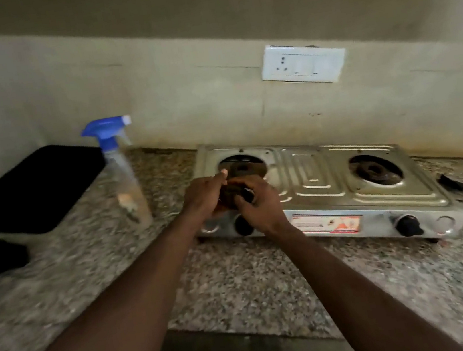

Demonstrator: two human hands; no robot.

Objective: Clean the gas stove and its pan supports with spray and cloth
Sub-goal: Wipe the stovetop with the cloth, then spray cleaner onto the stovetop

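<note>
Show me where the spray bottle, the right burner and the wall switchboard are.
Spray bottle point(127, 186): head view, on its clear body.
Right burner point(375, 169): head view, on its dark centre.
Switchboard point(302, 63): head view, on the middle of its white plate.

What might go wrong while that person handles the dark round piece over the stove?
The dark round piece, held between left hand and right hand above the stove, may slip and drop onto it. The right wrist hangs near the left knob and might nudge it. The spray bottle stands beside the left forearm; a sideways move might topple it.
</note>
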